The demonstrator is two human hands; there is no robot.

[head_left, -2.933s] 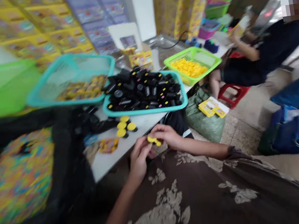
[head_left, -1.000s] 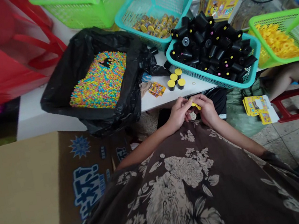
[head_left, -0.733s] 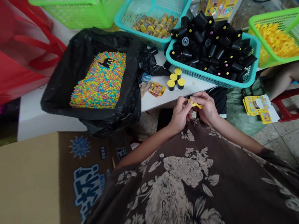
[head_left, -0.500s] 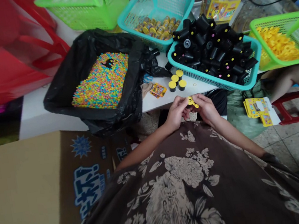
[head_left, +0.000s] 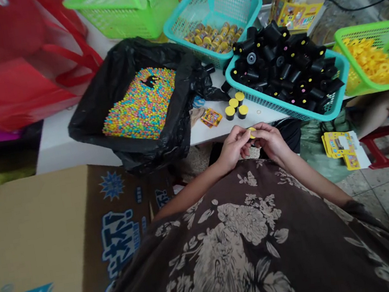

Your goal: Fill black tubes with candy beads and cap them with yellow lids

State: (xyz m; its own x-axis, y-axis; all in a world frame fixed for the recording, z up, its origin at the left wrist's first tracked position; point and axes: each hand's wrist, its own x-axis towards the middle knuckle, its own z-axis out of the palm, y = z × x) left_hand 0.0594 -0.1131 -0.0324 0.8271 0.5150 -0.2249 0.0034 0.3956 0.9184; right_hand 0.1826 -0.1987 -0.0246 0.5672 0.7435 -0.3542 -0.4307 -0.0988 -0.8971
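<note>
Left hand (head_left: 230,149) and right hand (head_left: 273,142) narrowly pinched a small yellow piece (head_left: 252,132), probably light, stiff, best held by its edges.

Held piece (head_left: 252,132) coloured yellow. Garment (head_left: 243,251) dark brown, printed with pale beige flowers and leaves. Small pots (head_left: 243,112) black, topped in yellow. Beads (head_left: 141,110) mixed in yellow, pink, orange, blue; surrounded by black plastic bag (head_left: 89,115). Tubes (head_left: 280,67) black, dotted with yellow and pink. Nearer basket (head_left: 283,106) teal. Carton (head_left: 37,218) tan, marked with blue-and-white lettering. Stool (head_left: 379,161) red. Tote bag (head_left: 7,91) red, lettered in gold.
</note>
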